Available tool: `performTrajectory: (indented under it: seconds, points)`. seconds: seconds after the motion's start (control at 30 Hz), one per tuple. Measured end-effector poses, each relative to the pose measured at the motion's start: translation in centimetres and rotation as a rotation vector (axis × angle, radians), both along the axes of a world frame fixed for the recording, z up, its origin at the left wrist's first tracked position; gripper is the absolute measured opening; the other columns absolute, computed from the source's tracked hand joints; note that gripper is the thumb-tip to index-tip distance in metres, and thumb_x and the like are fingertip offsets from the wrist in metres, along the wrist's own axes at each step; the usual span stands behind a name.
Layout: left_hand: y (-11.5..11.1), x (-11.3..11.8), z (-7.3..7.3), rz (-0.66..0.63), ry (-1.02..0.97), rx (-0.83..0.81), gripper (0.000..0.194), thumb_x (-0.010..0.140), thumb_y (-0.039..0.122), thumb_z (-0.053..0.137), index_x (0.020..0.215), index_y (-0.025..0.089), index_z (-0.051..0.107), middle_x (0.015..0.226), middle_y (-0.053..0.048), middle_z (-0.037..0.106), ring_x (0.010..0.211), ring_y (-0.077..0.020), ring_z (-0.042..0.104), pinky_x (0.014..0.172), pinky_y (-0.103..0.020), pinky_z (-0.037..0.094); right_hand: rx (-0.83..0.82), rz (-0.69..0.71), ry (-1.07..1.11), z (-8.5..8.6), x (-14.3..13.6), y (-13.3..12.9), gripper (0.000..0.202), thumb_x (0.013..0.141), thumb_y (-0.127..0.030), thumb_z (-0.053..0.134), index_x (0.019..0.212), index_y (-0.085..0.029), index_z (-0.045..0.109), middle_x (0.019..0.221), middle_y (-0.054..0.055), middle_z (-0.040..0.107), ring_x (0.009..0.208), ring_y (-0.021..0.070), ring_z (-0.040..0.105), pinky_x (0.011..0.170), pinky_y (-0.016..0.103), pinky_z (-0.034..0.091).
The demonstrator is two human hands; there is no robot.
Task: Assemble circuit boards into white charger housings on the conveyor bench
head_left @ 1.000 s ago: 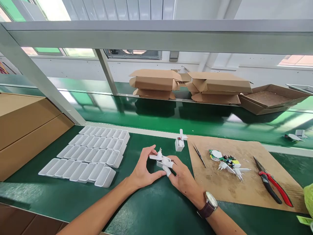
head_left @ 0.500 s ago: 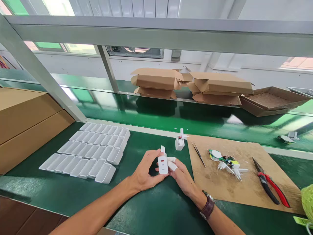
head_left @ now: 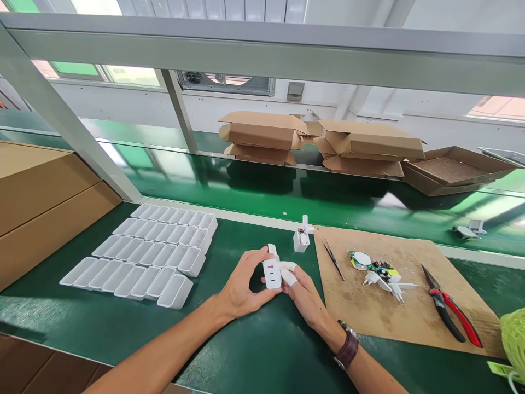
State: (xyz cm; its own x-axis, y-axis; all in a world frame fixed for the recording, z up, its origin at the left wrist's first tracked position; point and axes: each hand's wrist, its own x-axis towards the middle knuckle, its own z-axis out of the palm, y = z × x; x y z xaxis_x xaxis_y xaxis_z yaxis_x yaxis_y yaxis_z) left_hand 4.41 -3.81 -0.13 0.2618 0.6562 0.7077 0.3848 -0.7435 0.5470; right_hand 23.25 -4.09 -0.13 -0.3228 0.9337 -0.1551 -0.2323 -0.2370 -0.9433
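Between both hands is a white charger (head_left: 272, 273) with a red port and two dark slots on its face. My left hand (head_left: 245, 284) grips it from the left, thumb below and fingers above. My right hand (head_left: 304, 293), with white covers on some fingertips, holds its right side; what those fingertips press on is partly hidden. Just beyond the hands stands a white open case (head_left: 301, 239) with wires and a plug piece on top. Several rows of white open housings (head_left: 141, 251) lie to the left.
On the right, a brown board (head_left: 348, 312) bears tweezers (head_left: 334, 259), circuit boards with white plug parts (head_left: 383, 276) and red-black pliers (head_left: 449, 306). Cardboard boxes (head_left: 262, 134) stand behind the green bench; a large carton (head_left: 45, 202) is at left. A green roll (head_left: 513, 336) sits at right.
The view has shifted slightly. Both hands keep their hold on the charger, whose ported face looks slightly shorter and more tilted.
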Motion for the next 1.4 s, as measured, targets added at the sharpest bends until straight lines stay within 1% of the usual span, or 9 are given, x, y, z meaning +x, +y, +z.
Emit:
performTrajectory:
  seconds: [0.17, 0.3, 0.47, 0.57, 0.67, 0.87, 1.03, 1.23, 1.4]
  points:
    - [0.7, -0.6, -0.6, 0.057, 0.036, -0.018, 0.079, 0.09, 0.026, 0.074, 0.157, 0.025, 0.031, 0.129, -0.013, 0.066, 0.114, -0.0251, 0.063, 0.099, -0.044, 0.056, 0.151, -0.143, -0.08, -0.2, -0.3, 0.3, 0.049, 0.084, -0.06, 0.074, 0.116, -0.024, 0.067, 0.112, 0.008, 0.077, 0.107, 0.0283, 0.072, 0.1, 0.05, 0.059]
    - [0.8, -0.5, -1.0, 0.111, 0.088, -0.044, 0.076, 0.09, 0.025, 0.073, 0.154, 0.025, 0.033, 0.13, -0.013, 0.065, 0.118, -0.0275, 0.061, 0.101, -0.048, 0.054, 0.402, -0.252, -0.18, -0.9, -0.4, 0.2, 0.036, 0.089, -0.043, 0.072, 0.119, -0.024, 0.066, 0.122, 0.01, 0.073, 0.109, 0.0245, 0.072, 0.098, 0.043, 0.061]
    - [1.0, -0.3, -1.5, 0.163, 0.085, -0.295, 0.07, 0.087, 0.03, 0.071, 0.149, 0.025, 0.041, 0.12, -0.01, 0.068, 0.108, -0.0257, 0.066, 0.096, -0.046, 0.057, 0.777, -0.271, -0.397, 0.2, 0.0, -0.2, 0.022, 0.097, -0.024, 0.059, 0.117, -0.027, 0.068, 0.118, 0.006, 0.07, 0.103, 0.0189, 0.069, 0.091, 0.034, 0.061]
    - [1.8, -0.5, -1.5, 0.259, -0.012, -0.488, 0.07, 0.081, 0.035, 0.075, 0.144, 0.023, 0.046, 0.122, -0.009, 0.069, 0.102, -0.0245, 0.069, 0.096, -0.046, 0.057, 0.741, -0.493, -0.477, 0.7, 1.0, 0.8, 0.02, 0.097, -0.027, 0.055, 0.114, -0.025, 0.065, 0.113, 0.007, 0.068, 0.095, 0.0196, 0.068, 0.089, 0.038, 0.061]
    - [3.5, -0.3, -1.3, 0.261, -0.109, -0.603, 0.068, 0.076, 0.036, 0.077, 0.137, 0.021, 0.051, 0.126, -0.01, 0.069, 0.106, -0.0257, 0.07, 0.098, -0.045, 0.056, 0.563, -0.661, -0.513, -0.4, 2.5, 2.8, 0.036, 0.091, -0.03, 0.056, 0.126, -0.022, 0.058, 0.117, 0.012, 0.066, 0.104, 0.025, 0.066, 0.097, 0.048, 0.058]
    - [7.6, 2.1, -1.3, 0.165, -0.229, -0.719, 0.074, 0.067, 0.023, 0.08, 0.135, 0.018, 0.052, 0.128, -0.013, 0.069, 0.093, -0.0223, 0.072, 0.093, -0.044, 0.06, 0.454, -0.573, -0.421, -3.7, 3.8, 5.5, 0.056, 0.075, -0.023, 0.06, 0.13, -0.02, 0.054, 0.133, 0.017, 0.065, 0.122, 0.0309, 0.066, 0.105, 0.052, 0.056]
    - [9.4, 5.3, -1.7, 0.1, -0.214, -0.682, 0.069, 0.072, 0.015, 0.076, 0.136, 0.018, 0.052, 0.133, -0.015, 0.067, 0.097, -0.0206, 0.072, 0.092, -0.042, 0.062, 0.5, -0.502, -0.35, -4.1, 3.6, 5.7, 0.055, 0.075, -0.021, 0.056, 0.131, -0.022, 0.055, 0.134, 0.013, 0.068, 0.122, 0.0276, 0.068, 0.106, 0.049, 0.057]
    - [7.4, 6.3, -1.2, 0.066, -0.187, -0.626, 0.069, 0.076, 0.013, 0.073, 0.14, 0.02, 0.048, 0.143, -0.018, 0.059, 0.116, -0.0266, 0.068, 0.099, -0.051, 0.059, 0.513, -0.516, -0.372, -3.8, 4.0, 5.9, 0.054, 0.079, -0.026, 0.055, 0.132, -0.021, 0.054, 0.139, 0.015, 0.064, 0.127, 0.0294, 0.064, 0.109, 0.055, 0.053]
    - [2.7, 0.9, 2.7, 0.145, -0.014, -0.395, 0.06, 0.086, 0.026, 0.072, 0.142, 0.026, 0.05, 0.143, -0.012, 0.06, 0.123, -0.0266, 0.065, 0.101, -0.047, 0.058, 0.552, -0.551, -0.469, -2.3, 4.0, 4.4, 0.052, 0.081, -0.028, 0.059, 0.133, -0.021, 0.055, 0.132, 0.015, 0.063, 0.126, 0.0336, 0.06, 0.114, 0.064, 0.043]
